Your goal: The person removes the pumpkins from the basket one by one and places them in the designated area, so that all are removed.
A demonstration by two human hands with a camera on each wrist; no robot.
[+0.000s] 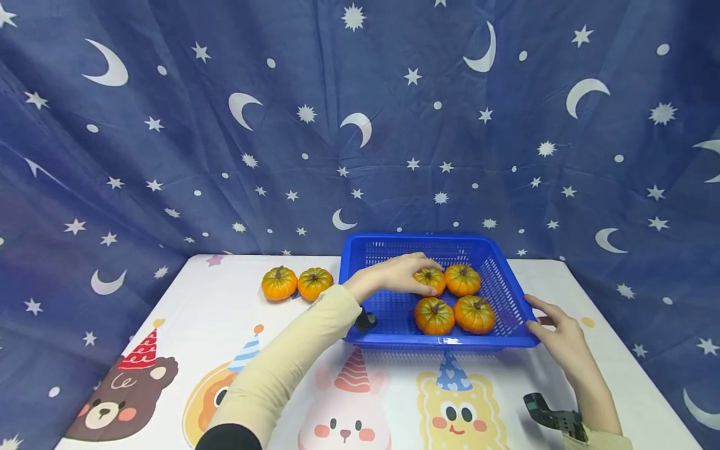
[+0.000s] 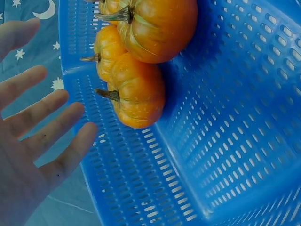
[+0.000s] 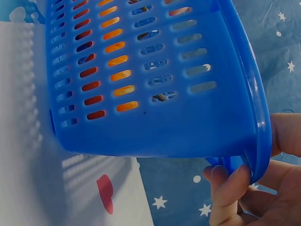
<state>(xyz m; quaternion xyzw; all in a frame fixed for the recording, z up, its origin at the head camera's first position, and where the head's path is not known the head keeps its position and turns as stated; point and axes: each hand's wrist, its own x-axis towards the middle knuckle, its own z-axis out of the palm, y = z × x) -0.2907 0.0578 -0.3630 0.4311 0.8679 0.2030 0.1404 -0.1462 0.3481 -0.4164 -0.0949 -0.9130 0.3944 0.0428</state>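
Note:
A blue plastic basket (image 1: 388, 340) with slotted sides holds several small orange pumpkins (image 1: 475, 314) with brown stems. My left hand (image 1: 402, 273) reaches in over the basket's left side, beside the back-left pumpkin (image 1: 429, 282), which it partly covers in the head view. In the left wrist view the fingers (image 2: 56, 120) are spread and nearly straight, apart from the pumpkins (image 2: 138, 92). At the right end, my right hand (image 1: 559, 331) pinches the basket's rim (image 3: 256, 103), with fingers curled beneath it.
Two more pumpkins (image 1: 279, 284) sit side by side on the table left of the basket. The white tablecloth (image 1: 225, 319) has printed cartoon animals. A dark blue curtain (image 1: 281, 137) with moons and stars hangs behind. Dark wrist mounts (image 1: 554, 417) are strapped to the arms.

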